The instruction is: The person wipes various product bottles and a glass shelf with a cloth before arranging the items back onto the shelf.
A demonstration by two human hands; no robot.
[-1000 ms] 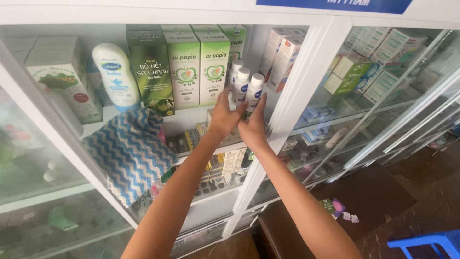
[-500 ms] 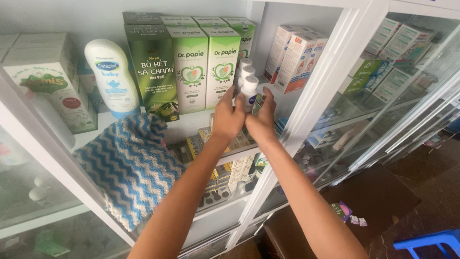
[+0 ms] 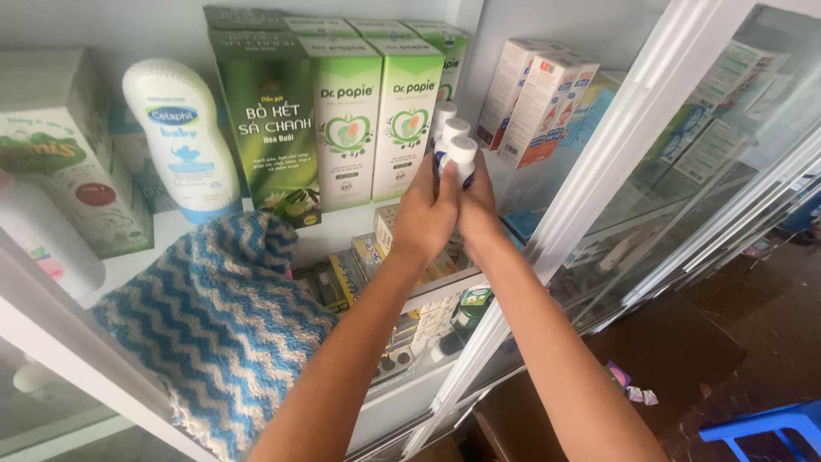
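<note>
With my left hand (image 3: 425, 218) and right hand (image 3: 476, 210) closed together around the white-capped bottle (image 3: 460, 158) above the upper shelf (image 3: 184, 227), I should seat it upright beside the green cartons (image 3: 376, 120), avoiding neighbouring bottles.

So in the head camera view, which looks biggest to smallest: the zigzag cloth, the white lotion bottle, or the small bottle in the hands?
1. Blue-and-white zigzag cloth, though it lies nearest the camera.
2. White lotion bottle.
3. Small white-capped bottle, held between left hand and right hand.
</note>
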